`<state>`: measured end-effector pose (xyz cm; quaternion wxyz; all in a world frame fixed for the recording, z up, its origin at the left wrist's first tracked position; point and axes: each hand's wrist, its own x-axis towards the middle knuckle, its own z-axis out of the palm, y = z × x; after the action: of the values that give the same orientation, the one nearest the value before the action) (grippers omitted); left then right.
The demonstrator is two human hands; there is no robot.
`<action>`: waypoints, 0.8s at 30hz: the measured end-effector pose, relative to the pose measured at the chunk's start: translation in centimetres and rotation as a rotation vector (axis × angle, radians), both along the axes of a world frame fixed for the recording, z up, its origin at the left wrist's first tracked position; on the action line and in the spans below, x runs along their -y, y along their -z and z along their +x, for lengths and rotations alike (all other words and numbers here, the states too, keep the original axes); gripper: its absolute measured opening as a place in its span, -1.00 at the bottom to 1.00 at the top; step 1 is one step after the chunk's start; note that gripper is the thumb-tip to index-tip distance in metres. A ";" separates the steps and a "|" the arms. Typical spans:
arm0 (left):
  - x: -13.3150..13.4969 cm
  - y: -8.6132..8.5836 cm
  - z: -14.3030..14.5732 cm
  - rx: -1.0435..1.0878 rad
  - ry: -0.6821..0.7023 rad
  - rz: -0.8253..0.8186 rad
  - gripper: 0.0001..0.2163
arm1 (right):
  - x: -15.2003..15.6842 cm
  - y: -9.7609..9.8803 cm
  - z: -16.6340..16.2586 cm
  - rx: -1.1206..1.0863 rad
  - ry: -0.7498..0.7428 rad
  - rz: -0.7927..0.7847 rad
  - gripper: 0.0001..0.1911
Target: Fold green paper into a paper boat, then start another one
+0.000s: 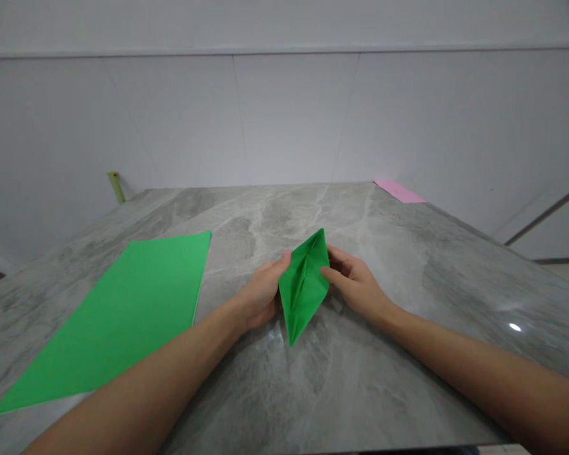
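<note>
A folded green paper piece [304,284], a long diamond with a crease down its middle, is held just above the grey marble table [341,379]. My left hand [260,294] pinches its left edge, thumb on top. My right hand [353,281] grips its right edge with fingers curled behind and the thumb on the front. One pointed end aims at me, the other away.
A flat sheet of green paper [123,316] lies on the table to the left. A pink sheet [401,191] lies at the far right corner. A small green stick [116,186] leans by the wall at the far left. White walls surround the table.
</note>
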<state>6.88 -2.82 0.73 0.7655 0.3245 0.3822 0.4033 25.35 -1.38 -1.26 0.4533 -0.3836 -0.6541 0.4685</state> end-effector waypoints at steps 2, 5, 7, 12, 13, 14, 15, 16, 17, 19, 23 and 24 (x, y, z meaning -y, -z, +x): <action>0.0 -0.2 0.0 0.004 -0.019 -0.005 -0.60 | -0.1 0.0 0.0 -0.017 0.008 0.003 -0.61; 0.1 -0.4 -0.1 0.013 0.038 0.017 -0.64 | -0.1 -0.1 0.0 -0.034 0.002 -0.024 -0.69; 0.0 -0.5 -0.3 0.039 0.062 0.013 -0.65 | -0.1 -0.2 -0.1 -0.030 0.002 -0.049 -0.74; -0.5 0.0 -0.5 0.052 0.015 -0.044 -0.62 | 0.0 -0.2 -0.2 -0.011 0.001 -0.093 -0.76; -0.6 0.2 -0.5 0.039 0.002 -0.055 -0.62 | 0.0 -0.2 -0.2 -0.013 -0.005 -0.096 -0.76; -0.7 0.3 -0.5 0.023 -0.009 -0.064 -0.61 | 0.0 -0.2 -0.2 -0.017 -0.010 -0.097 -0.76; -0.7 0.4 -0.6 0.008 -0.015 -0.071 -0.61 | 0.0 -0.2 -0.2 -0.020 -0.014 -0.100 -0.75; -0.8 0.5 -0.6 -0.004 -0.017 -0.075 -0.61 | 0.0 -0.1 -0.2 -0.022 -0.013 -0.105 -0.74; -0.8 0.5 -0.6 -0.010 -0.016 -0.076 -0.61 | 0.0 -0.1 -0.2 -0.020 -0.008 -0.113 -0.72; -0.8 0.5 -0.6 -0.012 -0.011 -0.071 -0.60 | 0.0 -0.1 -0.2 -0.009 0.022 -0.128 -0.70; -0.8 0.3 -0.8 -0.034 0.033 -0.002 -0.63 | -0.1 -0.2 -0.2 0.001 0.078 -0.124 -0.71; -0.7 0.3 -0.9 -0.040 0.049 0.032 -0.65 | -0.1 -0.2 -0.2 -0.009 0.078 -0.125 -0.72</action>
<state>6.02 -2.09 0.46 0.7620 0.3541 0.3830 0.3838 25.11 -1.29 -1.04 0.4493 -0.4344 -0.6062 0.4919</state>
